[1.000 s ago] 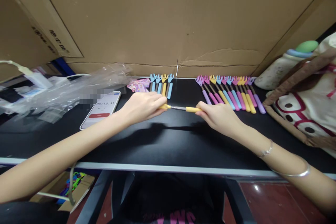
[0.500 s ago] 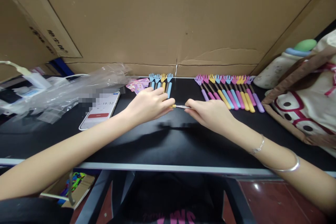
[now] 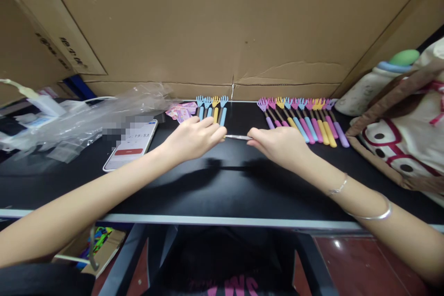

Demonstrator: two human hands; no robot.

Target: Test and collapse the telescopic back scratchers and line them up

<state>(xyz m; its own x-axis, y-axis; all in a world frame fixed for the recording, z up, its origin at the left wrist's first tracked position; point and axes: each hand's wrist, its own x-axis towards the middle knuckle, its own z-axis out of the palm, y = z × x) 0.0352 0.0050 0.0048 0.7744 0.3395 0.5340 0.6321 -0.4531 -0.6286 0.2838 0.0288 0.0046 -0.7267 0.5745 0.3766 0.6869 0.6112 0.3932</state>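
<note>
Held level above the black table is a back scratcher, of which only the slim silver rod shows; both ends are hidden in my fingers. My left hand is closed around its left end. At the other end, the thumb and fingers of my right hand pinch the rod. Beyond my left hand lie several blue and yellow back scratchers with hand-shaped heads. Past my right hand is a longer row of purple, pink, yellow and blue back scratchers, heads towards the cardboard wall.
Pink and purple cards lie left of the smaller group. A phone with a running timer and a clear plastic bag are further left. At the right stand a bottle and a cloth bag. Cardboard closes the back.
Both hands still hold the back scratcher. My left hand has shifted slightly left, and a little more silver rod shows between the hands; the yellow part beside my left fingers is mostly covered now.
</note>
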